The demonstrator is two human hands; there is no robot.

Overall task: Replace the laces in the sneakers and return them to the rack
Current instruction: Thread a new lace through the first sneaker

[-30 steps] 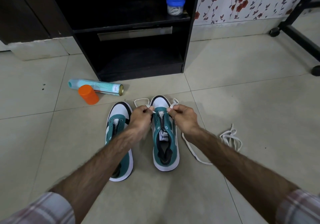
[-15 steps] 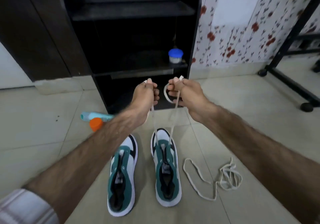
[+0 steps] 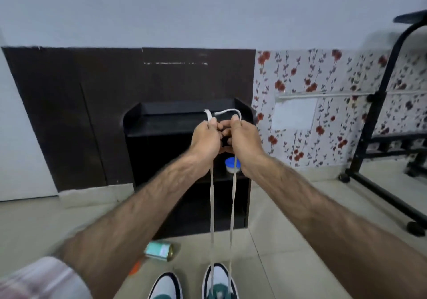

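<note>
Both hands are raised in front of the black rack, close together with their knuckles almost touching. The left hand pinches one end of the white lace between thumb and curled fingers, the flat tip sticking up above the fist; the right hand grips the other end the same way, its tip curving over to the left. How the right hand's fingers lie is hidden behind the back of the hand. From the fists the two strands drop straight down, side by side, to the right sneaker at the near edge of the picture. Only its white toe and a strip of teal show, so the eyelets cannot be seen. The left sneaker just beside it is likewise cut off after the toe. On the floor to the left lies a pale blue spray can, partly behind the left forearm, with a blurred orange patch near it. A blue-lidded jar on the rack's middle shelf peeks out between the wrists. The checked sleeve at the near left is smeared with motion.
</note>
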